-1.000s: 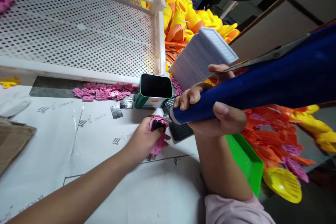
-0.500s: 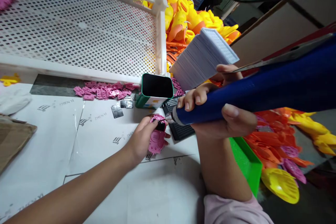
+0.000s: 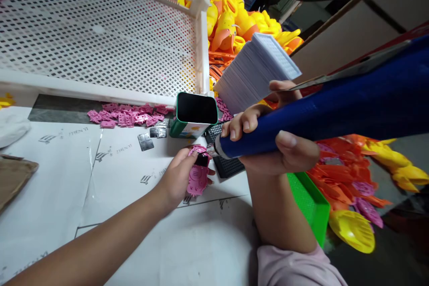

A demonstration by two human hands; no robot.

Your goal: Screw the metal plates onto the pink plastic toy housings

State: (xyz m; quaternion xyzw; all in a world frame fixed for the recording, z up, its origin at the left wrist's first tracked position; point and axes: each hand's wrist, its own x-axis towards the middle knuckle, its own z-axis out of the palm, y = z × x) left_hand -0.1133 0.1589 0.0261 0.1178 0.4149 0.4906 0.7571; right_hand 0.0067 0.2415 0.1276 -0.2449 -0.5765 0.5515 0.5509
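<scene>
My left hand (image 3: 177, 174) is closed around a pink plastic toy part (image 3: 198, 180) with a black piece (image 3: 202, 159) set in its upper portion. My right hand (image 3: 275, 143) grips a blue electric screwdriver (image 3: 301, 120), held nearly level with its body running off to the right. The silvery tip of the screwdriver meets the upper part of the pink piece, close to my left thumb; the exact contact point is too small to make out. Just beyond my hands stands a green-rimmed container (image 3: 196, 109) with a dark top. Beside it lies a black ridged tray (image 3: 229, 166), partly hidden by my right hand.
A white mesh crate (image 3: 100, 85) fills the back left. Small pink parts (image 3: 127, 115) and dark square plates (image 3: 145, 141) lie before it. A white stack (image 3: 251, 73) leans near yellow toys (image 3: 224, 22). A green tray (image 3: 310, 210) and orange parts (image 3: 342, 178) are at right.
The whole view has shifted slightly, so everything appears a little further left. Both hands keep their hold, and the screwdriver tip stays at the upper part of the pink piece.
</scene>
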